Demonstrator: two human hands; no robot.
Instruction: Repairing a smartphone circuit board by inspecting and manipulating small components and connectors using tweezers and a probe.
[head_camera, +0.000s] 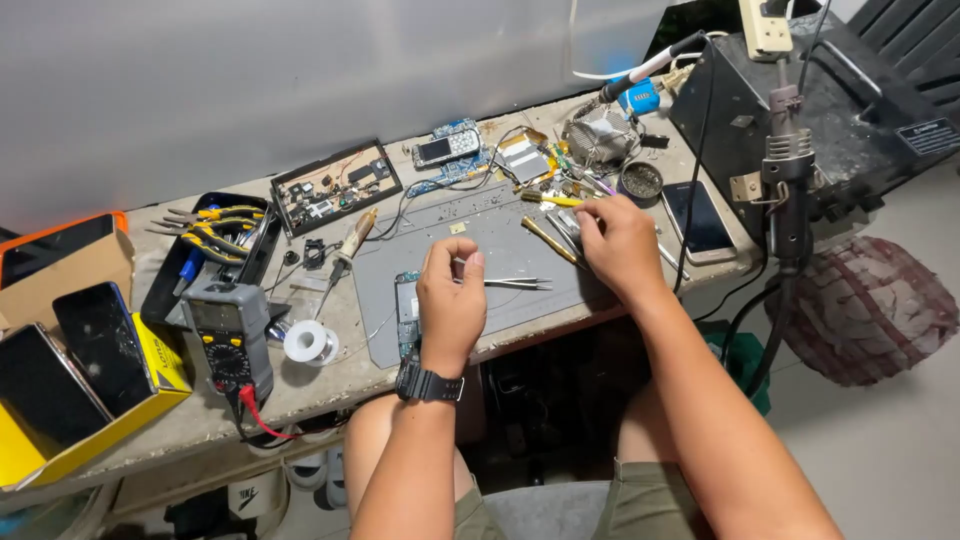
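My left hand, with a black wristwatch on the wrist, rests on the grey work mat and pinches a pair of metal tweezers whose tips point right. Just left of that hand lies a small circuit board, partly hidden by it. My right hand reaches over the mat's right edge among several hand tools, its fingers curled down onto them; what it grips is hidden. A yellow-handled tool lies just above that hand.
A grey multimeter with a red lead, a solder spool and a tray of pliers sit at left. Phones stand in a yellow box. Open circuit boards, a smartphone and a hot-air station line the back and right.
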